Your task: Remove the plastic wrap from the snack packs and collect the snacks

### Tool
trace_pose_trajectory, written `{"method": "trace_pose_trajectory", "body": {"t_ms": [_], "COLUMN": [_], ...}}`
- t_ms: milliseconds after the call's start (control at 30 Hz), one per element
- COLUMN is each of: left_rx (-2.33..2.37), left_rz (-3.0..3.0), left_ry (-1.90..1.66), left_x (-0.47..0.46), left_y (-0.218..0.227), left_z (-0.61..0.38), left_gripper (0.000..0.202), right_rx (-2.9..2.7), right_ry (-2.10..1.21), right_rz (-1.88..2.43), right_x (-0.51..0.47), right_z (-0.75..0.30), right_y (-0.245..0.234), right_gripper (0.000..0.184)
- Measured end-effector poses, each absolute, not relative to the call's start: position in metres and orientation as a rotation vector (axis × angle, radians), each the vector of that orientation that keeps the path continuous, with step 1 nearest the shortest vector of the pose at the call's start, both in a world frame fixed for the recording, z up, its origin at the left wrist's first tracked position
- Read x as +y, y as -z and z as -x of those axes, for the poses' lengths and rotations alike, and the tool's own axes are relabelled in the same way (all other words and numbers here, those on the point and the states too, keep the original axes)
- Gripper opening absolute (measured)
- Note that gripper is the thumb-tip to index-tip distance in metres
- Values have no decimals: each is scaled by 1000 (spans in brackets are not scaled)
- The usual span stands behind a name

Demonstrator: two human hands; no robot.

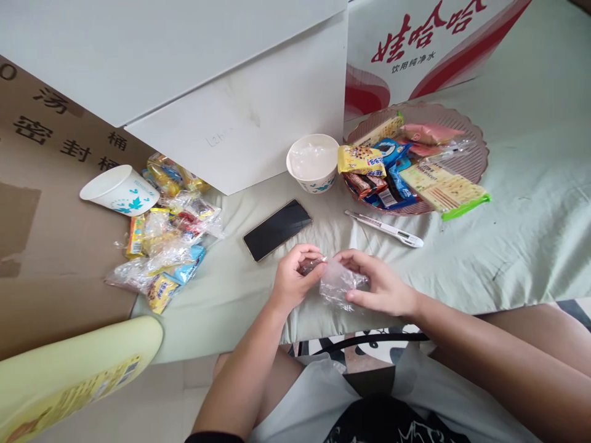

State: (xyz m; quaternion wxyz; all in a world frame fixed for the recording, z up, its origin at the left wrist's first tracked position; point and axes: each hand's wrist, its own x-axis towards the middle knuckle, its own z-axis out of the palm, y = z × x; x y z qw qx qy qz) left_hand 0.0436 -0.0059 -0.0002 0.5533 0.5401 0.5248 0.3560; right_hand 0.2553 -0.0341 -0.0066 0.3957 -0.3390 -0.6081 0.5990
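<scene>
Clear crinkled plastic wrapper [339, 286] sits at lower centre of frame, held between both your hands just over the pale green cloth [508, 258]. Your left hand [290, 282] is closed, fingers pinching a small dark snack piece [310, 266] at the wrapper's left edge. Your right hand [381, 288] grips the wrapper's right side. Black smartphone [276, 229] lies just above, with a white pen-shaped thermometer [385, 228] to the upper right.

Bare cloth [508, 258] lies open rightward (phone [277, 229], pen [383, 227] ahead; wrapper heap [166, 246] blocks left).
</scene>
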Motion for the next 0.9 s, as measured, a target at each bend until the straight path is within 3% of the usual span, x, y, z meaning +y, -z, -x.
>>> {"method": "trace_pose_trajectory", "body": {"t_ms": [167,267,500,767,900], "left_rx": [1222,1209,1032,1093,1111], "left_rz": [-1036,-987,-1202,-1086,-1122], "left_ry": [-1120,-1115,-695,-504,-541], "left_x": [0,3,-7,-5,-4], "left_y": [-2,-3,-8,-9,-9], "left_z": [-47,-45,-45,-41,-38], "left_gripper": [49,44,34,56,44], "right_rx": [-1393,-1331,-1508,-1501,-1508], "right_ry": [-1551,-1618,-1446,-1543,-1586], "right_rz": [809,803,1030,939,1042], "right_x": [-36,-35,-31,-29,-31], "right_z": [-254,-253,-249,-252,-247], "right_y": [12,15,8,6,7], "right_gripper": [76,79,34,43,29]}}
